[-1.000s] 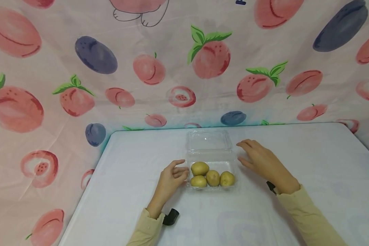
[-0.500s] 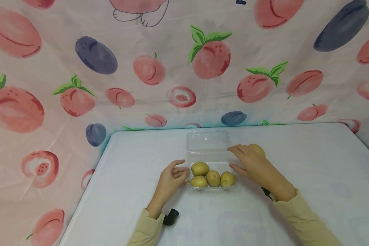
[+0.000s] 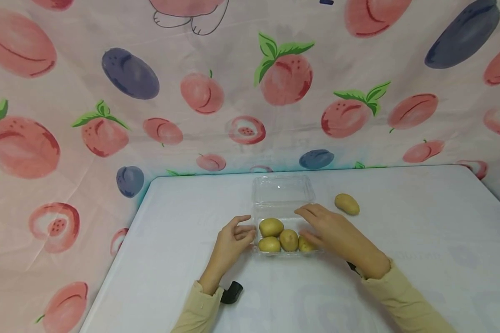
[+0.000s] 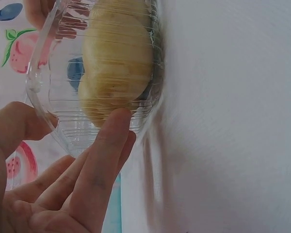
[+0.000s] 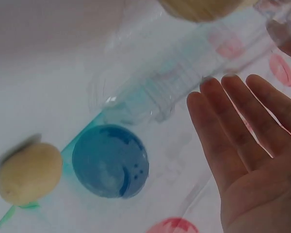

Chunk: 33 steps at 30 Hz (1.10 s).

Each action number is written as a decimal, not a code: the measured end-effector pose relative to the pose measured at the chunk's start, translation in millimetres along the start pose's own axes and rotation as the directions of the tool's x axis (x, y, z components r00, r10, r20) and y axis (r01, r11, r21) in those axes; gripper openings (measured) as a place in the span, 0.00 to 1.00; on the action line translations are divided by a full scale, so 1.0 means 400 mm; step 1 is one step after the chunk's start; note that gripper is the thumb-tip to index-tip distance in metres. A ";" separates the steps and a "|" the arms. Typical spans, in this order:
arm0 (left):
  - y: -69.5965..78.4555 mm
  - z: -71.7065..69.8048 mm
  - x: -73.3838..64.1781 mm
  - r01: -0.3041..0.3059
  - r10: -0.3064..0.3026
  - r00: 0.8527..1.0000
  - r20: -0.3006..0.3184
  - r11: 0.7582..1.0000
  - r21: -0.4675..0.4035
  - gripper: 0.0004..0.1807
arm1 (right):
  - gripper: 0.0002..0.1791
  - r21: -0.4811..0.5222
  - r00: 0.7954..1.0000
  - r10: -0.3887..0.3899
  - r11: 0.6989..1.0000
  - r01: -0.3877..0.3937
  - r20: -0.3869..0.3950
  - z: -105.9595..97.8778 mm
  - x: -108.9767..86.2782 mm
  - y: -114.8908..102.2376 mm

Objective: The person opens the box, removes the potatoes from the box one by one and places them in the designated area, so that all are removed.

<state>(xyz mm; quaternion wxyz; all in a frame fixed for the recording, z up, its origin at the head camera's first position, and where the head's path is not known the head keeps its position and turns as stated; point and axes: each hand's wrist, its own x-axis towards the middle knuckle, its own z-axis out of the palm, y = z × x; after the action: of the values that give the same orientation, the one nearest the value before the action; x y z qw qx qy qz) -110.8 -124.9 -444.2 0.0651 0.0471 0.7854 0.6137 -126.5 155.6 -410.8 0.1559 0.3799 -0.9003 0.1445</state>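
Note:
A clear plastic clamshell box (image 3: 283,255) lies open on the table, its lid (image 3: 282,190) folded back away from me. Several yellow potatoes (image 3: 271,227) sit in its base. My left hand (image 3: 228,243) is at the box's left side, and in the left wrist view its fingertips (image 4: 117,119) rest against the ridged wall below the rim. My right hand (image 3: 337,233) is over the right part of the box, partly covering one potato. Its fingers are straight and nothing is in them, as the right wrist view shows. Behind this hand, another potato (image 3: 347,204) lies on the table.
The white-covered table (image 3: 171,222) ends at the back against a pink cloth (image 3: 233,55) printed with fruit. Beige sleeves (image 3: 404,296) cover both forearms. A black wrist camera (image 3: 232,292) is at the left wrist.
My right hand has moved left and a little toward me, from beside the box to over its right part, uncovering the loose potato. My left hand has stayed put.

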 end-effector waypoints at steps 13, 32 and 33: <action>-0.005 -0.001 0.001 -0.007 0.007 1.000 0.001 1.000 -0.014 0.25 | 0.22 0.064 0.998 -0.054 0.997 0.051 0.043 0.030 0.015 -0.032; -0.001 0.000 0.001 -0.002 0.002 1.000 0.001 1.000 -0.003 0.25 | 0.15 0.210 0.986 -0.026 0.978 -0.010 0.167 0.052 0.029 -0.038; -0.001 0.000 0.002 -0.001 0.001 1.000 0.001 1.000 -0.003 0.25 | 0.15 0.224 0.984 -0.021 0.974 -0.020 0.180 0.052 0.031 -0.038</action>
<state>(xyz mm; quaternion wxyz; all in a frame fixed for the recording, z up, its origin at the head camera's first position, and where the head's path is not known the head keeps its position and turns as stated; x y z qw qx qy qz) -111.5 -124.8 -444.8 0.0655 0.0476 0.7845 0.6149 -127.0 129.8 -422.7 0.0295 0.4067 -0.8885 0.2105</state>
